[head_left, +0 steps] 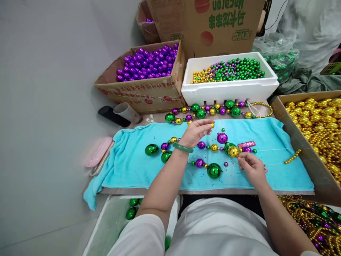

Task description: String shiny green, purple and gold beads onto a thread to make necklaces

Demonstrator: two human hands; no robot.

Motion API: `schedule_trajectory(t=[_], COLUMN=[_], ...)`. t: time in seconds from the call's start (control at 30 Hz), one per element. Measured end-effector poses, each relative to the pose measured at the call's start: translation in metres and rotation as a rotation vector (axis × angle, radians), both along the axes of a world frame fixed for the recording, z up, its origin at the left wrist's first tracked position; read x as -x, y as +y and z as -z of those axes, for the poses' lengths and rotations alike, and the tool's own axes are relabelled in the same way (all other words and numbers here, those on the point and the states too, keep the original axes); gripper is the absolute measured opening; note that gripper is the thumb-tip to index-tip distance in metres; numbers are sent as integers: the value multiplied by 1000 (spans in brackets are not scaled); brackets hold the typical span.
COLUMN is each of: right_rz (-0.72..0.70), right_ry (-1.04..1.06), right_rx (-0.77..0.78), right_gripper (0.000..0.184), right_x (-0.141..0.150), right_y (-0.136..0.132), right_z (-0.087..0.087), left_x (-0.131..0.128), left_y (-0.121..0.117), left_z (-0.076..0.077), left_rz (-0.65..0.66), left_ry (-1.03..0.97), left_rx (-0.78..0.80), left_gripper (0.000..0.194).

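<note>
My left hand (198, 131), with a green bangle (183, 147) on its wrist, pinches a small gold bead (212, 125) above the blue towel (133, 170). A thin cord runs from there to a purple bead (222, 138). My right hand (252, 167) has its fingertips closed on a larger gold bead (233, 151). Under and around the hands lie strung green, purple and gold beads, including a big green bead (214, 170) near the towel's front. A loose-looking large green bead (151, 149) rests to the left. A pink label (247, 144) lies behind my right hand.
A finished-looking bead strand (235, 112) lies behind the towel. Farther back stand a carton of purple beads (135, 93) and a white foam box (229, 89) of small beads. At right is a carton of gold beads (295, 131). Cups (127, 113) stand left.
</note>
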State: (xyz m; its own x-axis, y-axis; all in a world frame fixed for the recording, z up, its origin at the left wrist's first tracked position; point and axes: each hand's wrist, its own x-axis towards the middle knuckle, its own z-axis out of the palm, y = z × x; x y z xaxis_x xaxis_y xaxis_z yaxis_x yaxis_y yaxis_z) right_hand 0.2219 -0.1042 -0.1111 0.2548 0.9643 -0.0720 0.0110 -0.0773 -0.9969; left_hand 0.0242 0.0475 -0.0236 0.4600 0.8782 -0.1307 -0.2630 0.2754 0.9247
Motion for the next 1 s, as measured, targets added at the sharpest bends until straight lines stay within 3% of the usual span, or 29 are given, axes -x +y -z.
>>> schedule_trajectory(t=[0.13, 0.27, 0.43, 0.53, 0.63, 0.73, 0.87, 1.0], right_rz=[22, -50, -163, -91, -19, -90, -127, -163], right_ry=[125, 184, -105, -271, -161, -74, -63, 49], right_rx=[29, 69, 127, 66, -66, -126, -90, -51], right_gripper=[26, 34, 34, 28, 28, 29, 19, 19], right_x=[7, 9, -9, -15, -8, 5, 14, 18], right_y=[2, 1, -4, -3, 4, 13, 22, 27], right_z=[-6, -6, -5, -20, -41, -54, -48, -36], left_x=[-4, -10, -19, -26, -33, -37, -33, -28], left_y=[-10, -20, -31, -38, -44, -48, -49, -47], left_z=[0, -1, -12, -23, -37, -49, -53, -42], left_rz=[66, 10, -60, -62, -67, -79, -145, -193], left_ry=[92, 187, 308, 288, 249, 205, 145, 68], left_rx=[-28, -179, -397, -423, -479, -515, -524, -464], left_gripper=[23, 21, 14, 12, 10, 11, 11, 13])
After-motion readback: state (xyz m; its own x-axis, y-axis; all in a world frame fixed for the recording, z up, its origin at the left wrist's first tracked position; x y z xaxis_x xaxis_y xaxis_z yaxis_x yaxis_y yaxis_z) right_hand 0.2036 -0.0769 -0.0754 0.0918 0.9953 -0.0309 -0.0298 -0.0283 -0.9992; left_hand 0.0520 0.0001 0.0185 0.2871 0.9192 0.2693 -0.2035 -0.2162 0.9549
